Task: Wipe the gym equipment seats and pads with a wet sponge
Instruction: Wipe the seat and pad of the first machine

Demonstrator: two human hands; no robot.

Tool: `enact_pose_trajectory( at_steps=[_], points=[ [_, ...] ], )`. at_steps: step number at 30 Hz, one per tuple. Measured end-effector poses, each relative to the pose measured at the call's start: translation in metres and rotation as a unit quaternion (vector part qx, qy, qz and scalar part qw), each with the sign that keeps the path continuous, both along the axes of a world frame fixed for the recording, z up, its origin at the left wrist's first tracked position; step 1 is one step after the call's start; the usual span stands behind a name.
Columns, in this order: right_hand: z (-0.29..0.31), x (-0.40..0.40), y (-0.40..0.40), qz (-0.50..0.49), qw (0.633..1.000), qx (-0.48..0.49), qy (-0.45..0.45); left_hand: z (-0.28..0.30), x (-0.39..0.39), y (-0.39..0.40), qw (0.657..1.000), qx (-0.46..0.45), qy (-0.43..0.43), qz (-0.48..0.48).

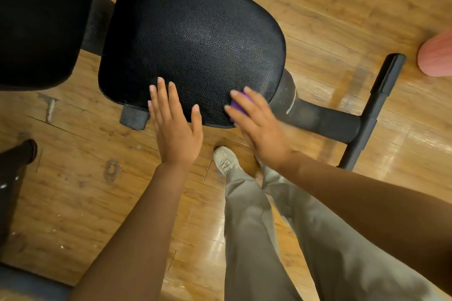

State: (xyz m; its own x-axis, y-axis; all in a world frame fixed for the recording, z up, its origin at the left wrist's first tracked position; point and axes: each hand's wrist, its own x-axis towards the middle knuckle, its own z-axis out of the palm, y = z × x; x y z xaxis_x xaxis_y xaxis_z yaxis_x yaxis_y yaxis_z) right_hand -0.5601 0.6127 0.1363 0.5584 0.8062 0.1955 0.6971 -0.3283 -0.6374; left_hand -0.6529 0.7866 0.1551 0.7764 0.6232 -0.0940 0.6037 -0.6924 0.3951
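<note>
The right hand [260,127] grips a small purple sponge [236,104] at the lower-right edge of the black textured vinyl seat pad [193,39], whose unwiped length runs toward upper left, while the left hand [175,122] rests flat, fingers straight, beside it.

My left hand [175,124] lies flat, fingers straight, on the near edge of the black seat [193,39]. My right hand [259,124] presses a purple sponge [236,105] against the seat's near right corner, fingers curled over it. A second black pad [39,19] sits to the left. Below, my shoe [225,159] and grey trousers [254,227] stand on the wood floor [342,7], beside the seat's black frame [325,120].
</note>
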Motion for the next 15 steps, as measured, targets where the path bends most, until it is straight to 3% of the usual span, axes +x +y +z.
enact_pose_trajectory(
  at_steps=[7,15],
  points=[
    [0.005,0.023,0.003,0.072,0.996,-0.021,-0.053,0.007,-0.003,0.008,0.999,-0.017,0.024,-0.019],
    [0.016,0.015,0.047,-0.186,0.982,-0.041,-0.012,0.011,-0.017,0.030,0.994,0.002,0.041,-0.105]
  ],
)
